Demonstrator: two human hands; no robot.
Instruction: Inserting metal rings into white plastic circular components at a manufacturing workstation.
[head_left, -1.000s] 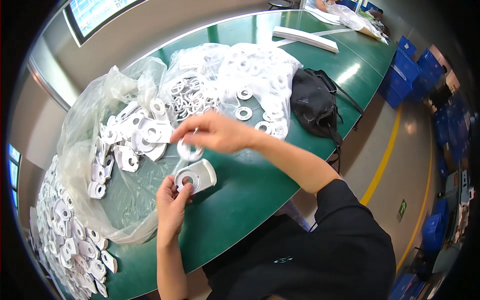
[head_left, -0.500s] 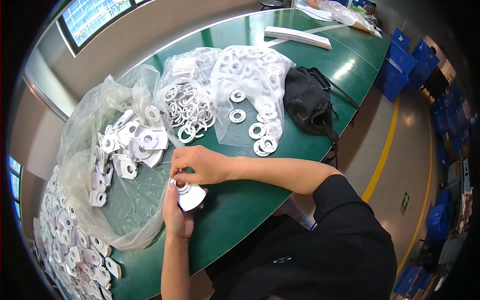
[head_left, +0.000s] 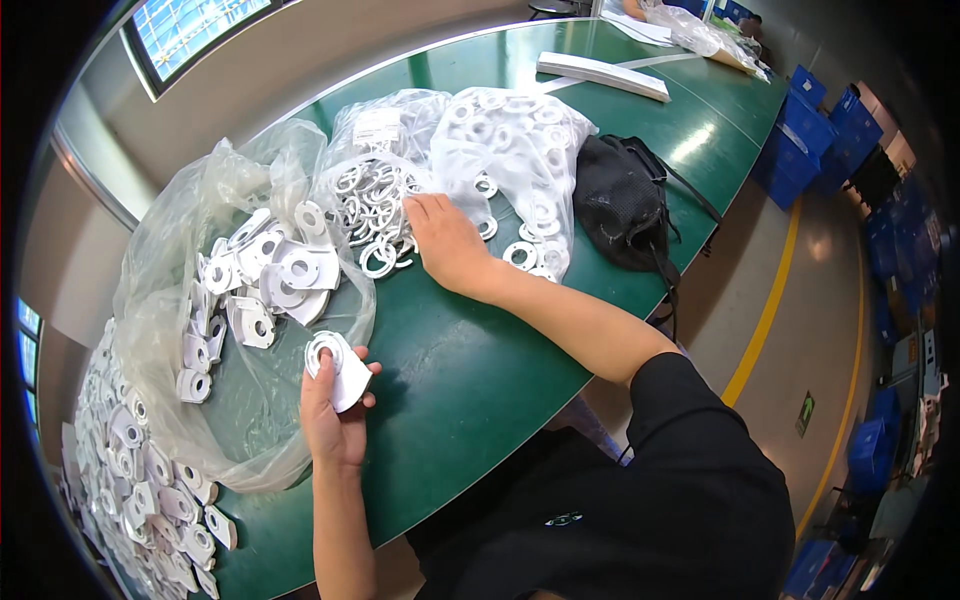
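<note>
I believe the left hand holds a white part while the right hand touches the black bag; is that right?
Not the black bag: the head view shows the right hand at the white rings; the left hand does hold a white part.

On the table (head_left: 480, 370) — rings (head_left: 374, 212) between bagged plates (head_left: 283, 288), left, and bagged washers (head_left: 518, 132), right

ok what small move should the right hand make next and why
Probably pinch a single ring from the pile of thin rings: the right hand has its fingertips at that pile's edge, any grip there unclear, while the left hand holds a white part, its round opening facing the camera.
</note>
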